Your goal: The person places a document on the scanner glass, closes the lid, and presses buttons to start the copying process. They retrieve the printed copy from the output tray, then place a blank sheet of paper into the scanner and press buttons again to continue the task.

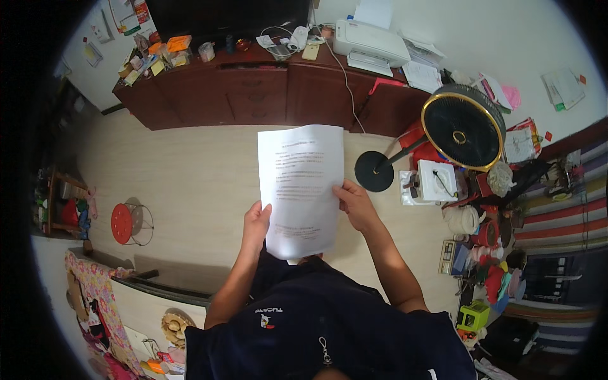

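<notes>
We hold a printed paper [301, 190] in the air above the pale floor [190, 171]; its print is too small to make out, and its back is hidden. Our left hand [254, 223] is clamped on its left edge, our right hand [358, 206] on its right edge, slightly higher, so most of the paper rises beyond the grip. Past it, a white printer [372, 45] stands near the right end of the cabinet [256, 95].
</notes>
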Action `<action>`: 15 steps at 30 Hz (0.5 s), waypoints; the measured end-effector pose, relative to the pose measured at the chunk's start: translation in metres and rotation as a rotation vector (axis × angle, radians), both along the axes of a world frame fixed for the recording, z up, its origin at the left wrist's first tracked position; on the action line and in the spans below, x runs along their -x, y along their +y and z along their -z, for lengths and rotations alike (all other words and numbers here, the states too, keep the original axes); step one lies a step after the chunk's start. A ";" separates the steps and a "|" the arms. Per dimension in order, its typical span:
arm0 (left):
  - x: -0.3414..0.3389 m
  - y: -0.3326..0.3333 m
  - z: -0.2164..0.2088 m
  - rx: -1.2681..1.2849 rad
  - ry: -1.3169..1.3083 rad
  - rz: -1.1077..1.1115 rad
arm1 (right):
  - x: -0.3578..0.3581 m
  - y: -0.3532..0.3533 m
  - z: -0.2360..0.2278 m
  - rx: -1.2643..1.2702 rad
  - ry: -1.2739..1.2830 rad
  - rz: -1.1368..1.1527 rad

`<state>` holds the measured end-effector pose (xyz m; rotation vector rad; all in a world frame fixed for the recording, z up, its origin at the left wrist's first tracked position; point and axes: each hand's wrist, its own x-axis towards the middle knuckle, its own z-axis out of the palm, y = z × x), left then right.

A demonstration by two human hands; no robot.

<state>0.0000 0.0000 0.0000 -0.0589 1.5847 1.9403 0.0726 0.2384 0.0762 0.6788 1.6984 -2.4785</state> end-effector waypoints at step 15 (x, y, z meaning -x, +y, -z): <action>0.308 0.165 -0.035 -0.192 0.019 0.315 | 0.221 0.143 0.008 -0.165 0.056 0.365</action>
